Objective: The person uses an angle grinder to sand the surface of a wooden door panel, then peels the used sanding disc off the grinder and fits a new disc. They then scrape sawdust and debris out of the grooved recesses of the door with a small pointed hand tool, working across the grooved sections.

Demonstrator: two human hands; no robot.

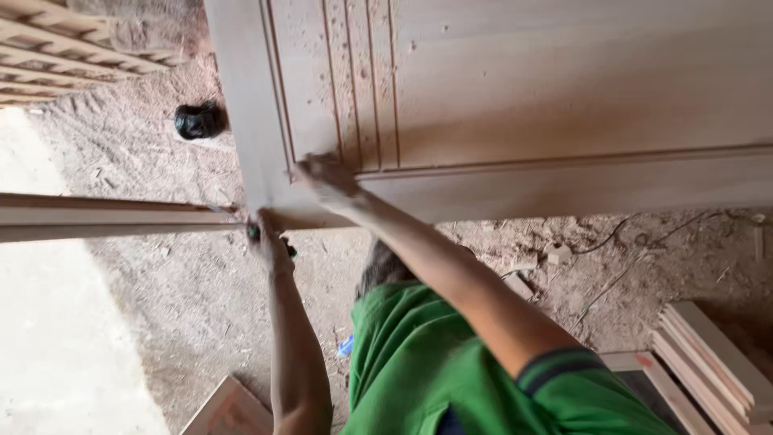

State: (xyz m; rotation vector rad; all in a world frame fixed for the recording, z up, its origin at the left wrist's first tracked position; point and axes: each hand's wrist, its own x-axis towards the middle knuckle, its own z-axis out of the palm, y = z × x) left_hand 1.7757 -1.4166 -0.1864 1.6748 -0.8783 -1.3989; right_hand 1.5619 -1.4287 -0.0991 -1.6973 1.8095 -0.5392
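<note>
- Head view: my right hand (326, 179) lies flat on the panelled wooden door (515, 105).
- My left hand (270, 242) grips a small green tool (254, 233).
- Black bag (199, 121), stacked planks (708, 362), sawdust-covered floor (177, 290).

Carpentry workshop (sawdust floor (185, 266), door (523, 105))

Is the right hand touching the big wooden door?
Touching. The head view shows the right hand pressed flat on the wooden door, no gap.
</note>
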